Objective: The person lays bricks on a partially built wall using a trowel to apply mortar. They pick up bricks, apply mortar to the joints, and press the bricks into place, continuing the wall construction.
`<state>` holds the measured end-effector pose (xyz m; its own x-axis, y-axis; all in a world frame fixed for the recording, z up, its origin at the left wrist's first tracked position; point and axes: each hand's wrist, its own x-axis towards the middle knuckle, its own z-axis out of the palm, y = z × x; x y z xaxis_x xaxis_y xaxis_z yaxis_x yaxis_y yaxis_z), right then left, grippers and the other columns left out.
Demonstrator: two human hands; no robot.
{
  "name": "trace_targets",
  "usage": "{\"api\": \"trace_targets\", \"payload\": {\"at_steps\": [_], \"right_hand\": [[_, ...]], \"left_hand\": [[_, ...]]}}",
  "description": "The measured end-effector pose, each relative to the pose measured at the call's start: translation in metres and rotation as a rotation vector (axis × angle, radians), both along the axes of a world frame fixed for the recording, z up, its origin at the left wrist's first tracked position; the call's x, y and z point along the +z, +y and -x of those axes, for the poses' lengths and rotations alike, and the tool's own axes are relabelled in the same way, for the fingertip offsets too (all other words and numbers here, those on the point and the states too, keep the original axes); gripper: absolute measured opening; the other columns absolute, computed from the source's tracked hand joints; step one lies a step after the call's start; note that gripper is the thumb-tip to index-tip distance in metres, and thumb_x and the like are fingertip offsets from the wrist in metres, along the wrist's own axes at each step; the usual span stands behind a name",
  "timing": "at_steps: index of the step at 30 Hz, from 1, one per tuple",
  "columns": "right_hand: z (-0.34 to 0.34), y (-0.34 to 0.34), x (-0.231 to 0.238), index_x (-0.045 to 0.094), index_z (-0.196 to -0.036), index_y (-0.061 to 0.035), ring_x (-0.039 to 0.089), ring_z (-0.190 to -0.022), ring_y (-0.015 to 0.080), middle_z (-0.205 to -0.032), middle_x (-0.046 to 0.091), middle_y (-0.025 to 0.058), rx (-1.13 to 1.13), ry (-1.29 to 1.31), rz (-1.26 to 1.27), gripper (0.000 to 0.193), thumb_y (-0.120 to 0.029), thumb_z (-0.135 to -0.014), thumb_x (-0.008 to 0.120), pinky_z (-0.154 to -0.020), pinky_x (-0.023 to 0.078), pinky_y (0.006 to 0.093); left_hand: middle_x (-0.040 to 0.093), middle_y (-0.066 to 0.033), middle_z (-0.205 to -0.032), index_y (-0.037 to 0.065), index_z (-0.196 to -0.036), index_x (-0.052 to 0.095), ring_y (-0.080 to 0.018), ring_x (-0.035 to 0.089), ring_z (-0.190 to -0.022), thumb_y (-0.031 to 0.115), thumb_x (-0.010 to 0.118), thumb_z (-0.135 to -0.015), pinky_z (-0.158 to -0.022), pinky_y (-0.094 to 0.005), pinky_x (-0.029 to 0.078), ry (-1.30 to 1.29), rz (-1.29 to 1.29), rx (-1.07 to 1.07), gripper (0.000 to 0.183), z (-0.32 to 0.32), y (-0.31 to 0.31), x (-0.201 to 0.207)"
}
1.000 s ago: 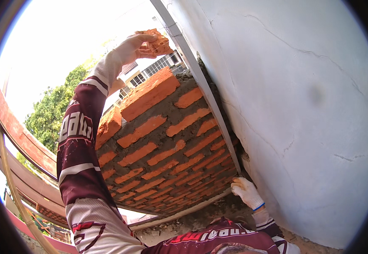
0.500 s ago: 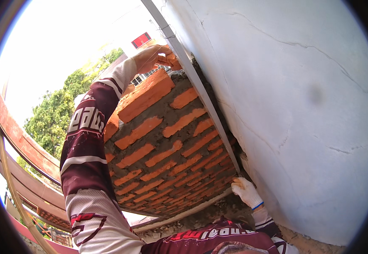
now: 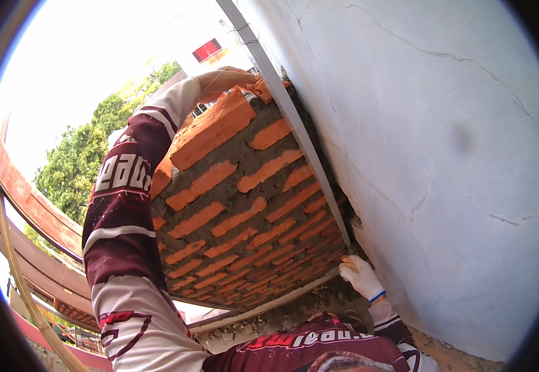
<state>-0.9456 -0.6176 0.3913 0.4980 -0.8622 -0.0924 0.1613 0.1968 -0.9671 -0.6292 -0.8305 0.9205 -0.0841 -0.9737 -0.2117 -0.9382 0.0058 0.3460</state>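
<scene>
Left hand [image 3: 225,82] is up at the top of the brick wall [image 3: 254,220], fingers bent down over a broken brick piece [image 3: 261,91]; reads as grasped, though the wrist and the wall's top edge hide part of the grip. Piece sits on the top course at the wall's right end, just beside the grey metal bar [image 3: 295,126], roughly at the bar's left edge. Bar runs at a slant across the view along the right end of the wall, thin wire [image 3: 242,42] wrapped round its upper part. Right hand [image 3: 361,277], in a white knit glove with blue cuff edge, is low, right by the bar's bottom end; fingers curled, can't tell whether they hold anything or touch the bar. Full orange brick [image 3: 213,131] lies on the top course left of the piece, below the left wrist; another brick [image 3: 161,176] is further left, partly behind the maroon-and-white sleeve [image 3: 120,177]. Courses below show rough grey mortar, joints thick and uneven. Right side: pale plastered wall [image 3: 437,155] with several cracks, dark narrow gap between it and the bar. Left background: green tree [image 3: 74,167], reddish beam [image 3: 37,201], wooden pole [image 3: 24,279] slanting at lower left.
</scene>
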Motion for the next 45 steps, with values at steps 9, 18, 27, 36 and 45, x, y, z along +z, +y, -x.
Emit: {"api": "trace_targets", "payload": {"at_steps": [9, 18, 27, 36, 45], "right_hand": [[-0.002, -0.001, -0.007, 0.054, -0.135, 0.0078, 0.064, -0.101, 0.0182, -0.114, 0.068, 0.0140, 0.046, 0.025, -0.038, 0.045, -0.013, -0.097, 0.069, -0.089, 0.052, 0.0305], [0.000, 0.002, -0.019, 0.056, -0.134, 0.0078, 0.068, -0.111, 0.0226, -0.123, 0.070, 0.0197, 0.066, 0.110, -0.027, 0.046, -0.016, -0.097, 0.071, -0.097, 0.054, 0.0334], [-0.006, 0.000, -0.006, 0.056, -0.135, 0.0080, 0.067, -0.111, 0.0221, -0.121, 0.070, 0.0186, 0.108, 0.112, 0.017, 0.047, -0.017, -0.097, 0.070, -0.096, 0.053, 0.0330], [0.002, -0.001, -0.015, 0.056, -0.136, 0.0081, 0.067, -0.110, 0.0215, -0.120, 0.070, 0.0178, 0.081, 0.121, 0.020, 0.048, -0.016, -0.097, 0.070, -0.094, 0.053, 0.0322], [0.012, 0.005, -0.021, 0.058, -0.132, 0.0085, 0.065, -0.094, 0.0132, -0.106, 0.070, 0.0107, 0.057, 0.024, -0.142, 0.046, -0.018, -0.096, 0.071, -0.083, 0.053, 0.0289]], "left_hand": [[0.060, -0.0118, -0.138, 0.010, -0.135, 0.065, -0.0270, 0.051, -0.136, 0.062, 0.064, -0.091, -0.117, -0.0570, 0.034, -0.034, -0.042, 0.009, 0.068, 0.018, 0.001, 0.013], [0.060, -0.0225, -0.138, 0.004, -0.140, 0.062, -0.0345, 0.054, -0.135, 0.059, 0.069, -0.089, -0.120, -0.0595, 0.034, -0.121, 0.005, 0.013, 0.075, 0.023, -0.014, 0.020], [0.044, -0.0278, -0.157, 0.005, -0.154, 0.048, -0.0395, 0.035, -0.152, 0.051, 0.062, -0.099, -0.126, -0.0587, 0.026, -0.112, -0.063, 0.020, 0.073, 0.024, -0.008, 0.020], [0.045, -0.0192, -0.159, 0.006, -0.153, 0.050, -0.0374, 0.036, -0.151, 0.049, 0.069, -0.097, -0.125, -0.0636, 0.023, 0.116, -0.150, -0.035, 0.073, 0.005, -0.011, 0.022], [0.047, -0.0235, -0.151, 0.004, -0.149, 0.053, -0.0403, 0.040, -0.148, 0.049, 0.070, -0.096, -0.120, -0.0741, 0.024, -0.119, -0.118, -0.095, 0.072, 0.020, -0.004, 0.029]]}}
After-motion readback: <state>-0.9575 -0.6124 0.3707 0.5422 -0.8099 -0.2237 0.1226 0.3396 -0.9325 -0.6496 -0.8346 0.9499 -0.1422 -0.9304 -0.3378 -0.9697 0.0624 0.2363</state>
